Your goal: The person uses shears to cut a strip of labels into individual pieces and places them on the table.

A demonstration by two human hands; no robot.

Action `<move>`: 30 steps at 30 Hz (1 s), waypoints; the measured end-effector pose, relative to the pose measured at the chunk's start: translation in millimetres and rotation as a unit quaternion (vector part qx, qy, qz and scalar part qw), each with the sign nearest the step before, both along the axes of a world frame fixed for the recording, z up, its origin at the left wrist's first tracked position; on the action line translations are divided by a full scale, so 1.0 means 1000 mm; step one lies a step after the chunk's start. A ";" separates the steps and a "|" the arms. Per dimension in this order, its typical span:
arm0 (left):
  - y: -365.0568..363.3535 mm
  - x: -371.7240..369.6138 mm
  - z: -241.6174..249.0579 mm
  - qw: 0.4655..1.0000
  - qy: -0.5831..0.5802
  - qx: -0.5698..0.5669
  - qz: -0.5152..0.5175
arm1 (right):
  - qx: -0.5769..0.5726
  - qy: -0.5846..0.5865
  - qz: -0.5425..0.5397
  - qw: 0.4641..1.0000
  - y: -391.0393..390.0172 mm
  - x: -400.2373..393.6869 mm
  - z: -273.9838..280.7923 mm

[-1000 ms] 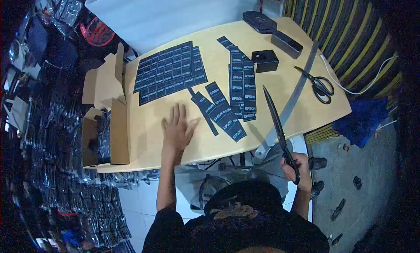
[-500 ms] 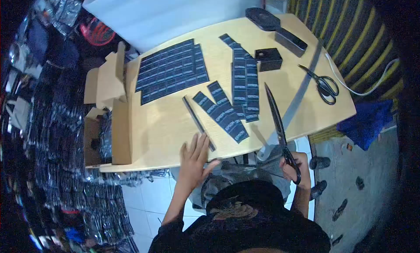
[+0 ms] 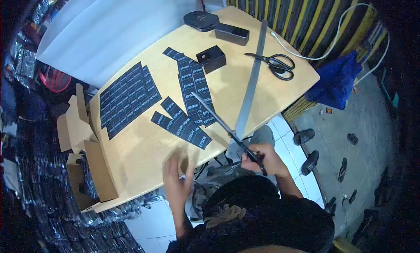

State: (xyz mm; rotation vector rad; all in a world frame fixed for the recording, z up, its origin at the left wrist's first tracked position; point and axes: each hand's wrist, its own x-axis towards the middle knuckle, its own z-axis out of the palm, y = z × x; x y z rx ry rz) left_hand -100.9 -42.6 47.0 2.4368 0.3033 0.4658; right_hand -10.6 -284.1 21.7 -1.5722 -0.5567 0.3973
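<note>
My right hand [image 3: 270,160] is closed round the handles of long black scissors [image 3: 239,144]. Their blades look shut and point up and left over the label strips. My left hand [image 3: 176,183] is at the table's front edge, blurred, with thumb and fingers apart and no held object visible. In front of it lie short black EPSON label strips [image 3: 180,127], fanned and overlapping. Longer EPSON strips [image 3: 188,84] overlap behind them. To the left are black EPSON label sheets [image 3: 127,97]. A steel ruler [image 3: 251,84] lies right of the strips.
A second pair of scissors [image 3: 278,65] lies open on the table's right side. At the back are a small black box [image 3: 211,59], an oblong black box [image 3: 232,34] and a dark oval case [image 3: 201,21]. An open cardboard box [image 3: 98,170] stands at the left edge.
The view has turned, shifting the table left. The thin dark strip beside my left hand is no longer visible on the table. My left hand has lifted from flat and drawn to the edge.
</note>
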 end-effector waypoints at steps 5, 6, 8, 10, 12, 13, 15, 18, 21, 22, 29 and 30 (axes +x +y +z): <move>0.006 0.050 -0.041 0.967 0.085 0.238 -0.005 | -0.022 0.027 0.000 0.999 0.015 -0.016 0.008; 0.007 0.048 -0.041 0.967 0.084 0.241 -0.014 | -0.019 0.029 -0.009 0.999 0.018 -0.018 0.007; 0.012 0.040 -0.041 0.974 0.077 0.213 -0.019 | -0.053 -0.019 0.014 0.998 0.027 -0.021 0.002; 0.015 0.028 -0.042 0.981 0.066 0.183 -0.019 | -0.061 0.002 0.019 0.998 0.035 -0.025 0.011; 0.014 0.013 -0.041 0.993 0.012 0.114 -0.013 | -0.065 -0.011 0.029 0.997 0.043 -0.029 0.008; 0.010 0.006 -0.034 0.993 0.013 0.115 -0.011 | -0.064 -0.011 0.030 0.997 0.049 -0.033 0.001; 0.001 -0.010 -0.020 0.984 -0.020 -0.156 0.081 | 0.033 0.130 0.031 0.990 0.060 -0.044 -0.011; -0.007 -0.033 -0.001 0.995 -0.060 -0.074 0.011 | 0.074 0.099 0.016 0.992 0.074 -0.048 -0.020; -0.011 -0.056 0.005 0.996 -0.034 0.007 -0.077 | 0.119 0.175 0.012 0.977 0.074 -0.043 -0.005; -0.016 -0.060 0.007 0.995 -0.003 0.027 -0.095 | 0.073 0.209 0.050 0.974 0.072 -0.039 -0.004; -0.014 -0.068 0.004 0.987 0.038 0.069 -0.143 | 0.064 0.207 0.107 0.970 0.082 -0.038 0.000; -0.014 -0.068 0.003 0.990 0.018 -0.013 -0.138 | 0.082 0.171 0.084 0.978 0.085 -0.037 -0.002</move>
